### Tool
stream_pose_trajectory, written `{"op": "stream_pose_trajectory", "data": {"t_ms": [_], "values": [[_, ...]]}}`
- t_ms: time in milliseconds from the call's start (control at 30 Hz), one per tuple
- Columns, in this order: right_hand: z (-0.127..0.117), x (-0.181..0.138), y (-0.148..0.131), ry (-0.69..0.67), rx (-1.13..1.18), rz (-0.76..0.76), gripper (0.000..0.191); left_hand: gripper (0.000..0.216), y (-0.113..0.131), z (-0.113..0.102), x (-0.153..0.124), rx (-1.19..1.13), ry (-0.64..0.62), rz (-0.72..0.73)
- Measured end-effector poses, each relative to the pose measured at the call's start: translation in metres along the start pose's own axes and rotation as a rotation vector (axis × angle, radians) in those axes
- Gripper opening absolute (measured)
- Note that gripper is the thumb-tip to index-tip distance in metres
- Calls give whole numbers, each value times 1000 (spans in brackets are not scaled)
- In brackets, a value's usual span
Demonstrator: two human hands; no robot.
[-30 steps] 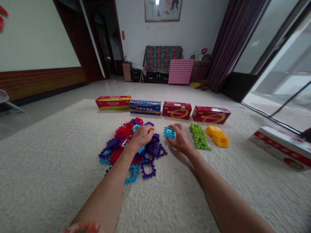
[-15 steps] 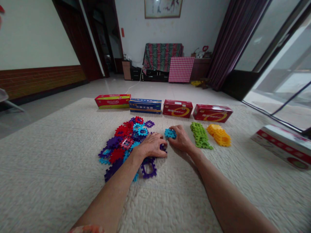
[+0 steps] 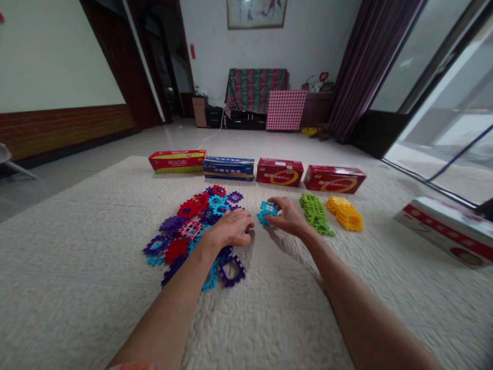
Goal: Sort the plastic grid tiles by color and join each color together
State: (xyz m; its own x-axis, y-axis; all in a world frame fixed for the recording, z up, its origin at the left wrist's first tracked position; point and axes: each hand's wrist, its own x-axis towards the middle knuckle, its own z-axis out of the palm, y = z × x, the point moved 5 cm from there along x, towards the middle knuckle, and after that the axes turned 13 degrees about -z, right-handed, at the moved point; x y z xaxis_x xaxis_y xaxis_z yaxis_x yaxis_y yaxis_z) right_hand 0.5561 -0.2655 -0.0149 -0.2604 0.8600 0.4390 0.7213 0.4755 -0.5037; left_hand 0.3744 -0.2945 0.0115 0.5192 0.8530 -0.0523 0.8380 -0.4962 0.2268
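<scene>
My right hand (image 3: 287,216) pinches a light-blue notched plastic building piece (image 3: 268,208) between thumb and fingers, just above the quilted mat. A second light-blue edge shows beneath that piece. My left hand (image 3: 233,227) rests over the right side of a loose pile of red, purple and blue notched pieces (image 3: 190,228). Its fingers are bent with a gap to the thumb, and nothing shows between them. A purple square frame piece (image 3: 231,271) lies below the left hand. Right of my right hand lie a row of green pieces (image 3: 316,215) and a row of yellow pieces (image 3: 344,213).
Along the mat's (image 3: 269,318) far part stand a red-and-yellow box (image 3: 177,162), a blue box (image 3: 228,169) and two red boxes, one in the middle (image 3: 280,172) and one farther right (image 3: 334,179). A larger white-and-red box (image 3: 447,231) sits at the right.
My left hand has shifted slightly left, and pieces in the pile have spread left. My right hand has tilted the blue piece, so its windowed face shows. The view has shifted a little.
</scene>
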Motion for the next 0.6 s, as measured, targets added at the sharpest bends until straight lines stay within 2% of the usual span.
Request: {"op": "stream_pose_trajectory", "data": {"t_ms": [100, 233, 367, 467, 600], "values": [[0, -1, 2, -48, -8, -32, 49, 32, 6, 0, -15, -20, 4, 25], [8, -4, 1, -134, 16, -68, 55, 58, 8, 15, -54, 12, 13, 58], [14, -5, 3, -149, -15, -93, 56, 54, 7, 30, -85, 67, 93, 122], [16, -4, 6, -115, -25, -154, 59, 43, 0, 33, -87, 91, 165, 138], [18, -3, 3, -121, -41, -240, 63, 36, -17, 30, -74, 117, 219, 158]]}}
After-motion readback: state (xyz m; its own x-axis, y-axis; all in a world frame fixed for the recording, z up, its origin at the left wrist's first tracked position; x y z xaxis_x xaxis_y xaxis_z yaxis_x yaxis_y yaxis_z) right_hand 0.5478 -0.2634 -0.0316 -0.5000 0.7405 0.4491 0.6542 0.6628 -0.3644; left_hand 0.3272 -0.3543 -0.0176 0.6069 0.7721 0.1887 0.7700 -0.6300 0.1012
